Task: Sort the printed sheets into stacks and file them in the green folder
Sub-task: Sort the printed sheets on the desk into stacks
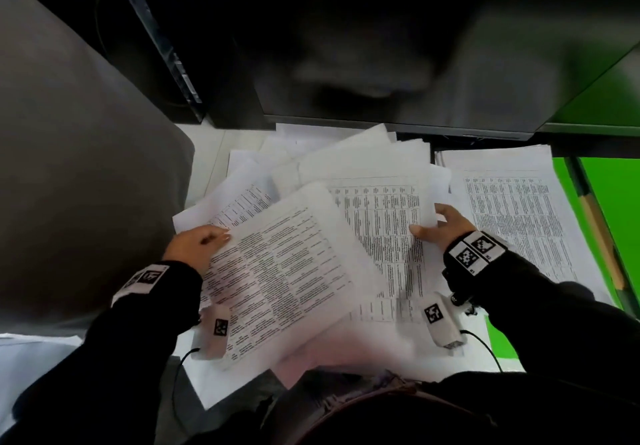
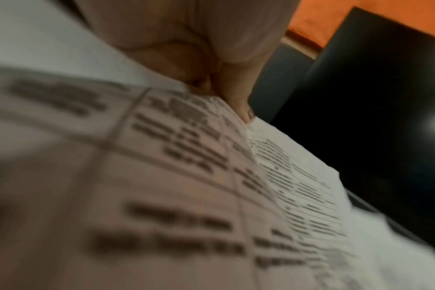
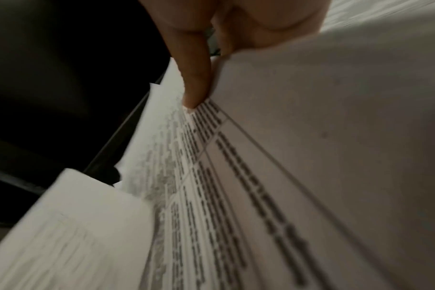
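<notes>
Here, left hand [image 1: 194,245] pinching a printed sheet [image 1: 287,271] by its edge, right hand [image 1: 446,226] gripping another sheet [image 1: 384,222], sorted stack [image 1: 519,216] on green folder [image 1: 609,209] alongside.

left hand [image 1: 194,247]: dark sleeve, thumb over a printed sheet [image 1: 284,264], pinching its left edge; right hand [image 1: 446,226]: dark sleeve, fingers [image 3: 194,78] curled on another sheet [image 1: 384,229], gripping its right edge

Thin matt white paper sheets [image 1: 287,264] printed with black tables; smooth, bright green folder [image 1: 616,202]; glossy black monitor [image 1: 398,63].
</notes>
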The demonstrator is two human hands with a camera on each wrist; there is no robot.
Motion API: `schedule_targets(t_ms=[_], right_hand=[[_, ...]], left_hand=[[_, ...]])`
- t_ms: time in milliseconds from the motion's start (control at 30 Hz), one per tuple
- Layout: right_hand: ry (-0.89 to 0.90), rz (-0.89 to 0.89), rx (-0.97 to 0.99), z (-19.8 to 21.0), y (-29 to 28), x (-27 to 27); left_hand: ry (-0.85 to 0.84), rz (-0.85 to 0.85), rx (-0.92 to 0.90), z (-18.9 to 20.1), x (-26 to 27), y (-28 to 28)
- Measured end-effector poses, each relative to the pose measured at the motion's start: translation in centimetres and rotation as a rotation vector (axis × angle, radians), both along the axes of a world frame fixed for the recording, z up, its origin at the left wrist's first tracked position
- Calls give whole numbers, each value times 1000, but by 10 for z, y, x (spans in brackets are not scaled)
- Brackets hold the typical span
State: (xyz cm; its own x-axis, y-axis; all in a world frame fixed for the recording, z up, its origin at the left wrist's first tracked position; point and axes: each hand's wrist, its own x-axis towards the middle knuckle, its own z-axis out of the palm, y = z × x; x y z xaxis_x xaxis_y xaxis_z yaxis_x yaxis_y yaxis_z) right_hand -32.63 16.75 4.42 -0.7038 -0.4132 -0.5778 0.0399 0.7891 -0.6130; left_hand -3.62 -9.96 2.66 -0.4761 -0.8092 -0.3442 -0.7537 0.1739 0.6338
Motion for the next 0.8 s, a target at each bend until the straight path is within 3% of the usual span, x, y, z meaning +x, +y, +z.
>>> schedule_targets(t_ms=[133,267,433,633,700,800], right_hand=[[-49,47,184,-9,4,-2],[-51,93,299,-13,-4,3],[-49,84,247,-23,0,8],[-73,-29,103,-26,-1,30],[-60,-28,144,-23,-2,36],[-39,-36,182,-15,-4,42]], left_hand=[[174,139,-12,-1,-1,1],[203,230,-8,-2,-15,12],[70,142,192,-19,-34,38],[-87,12,216,-19,-54,82],[-97,-26,226,-19,-58,92],[-84,-219,209,-23,-61,100]])
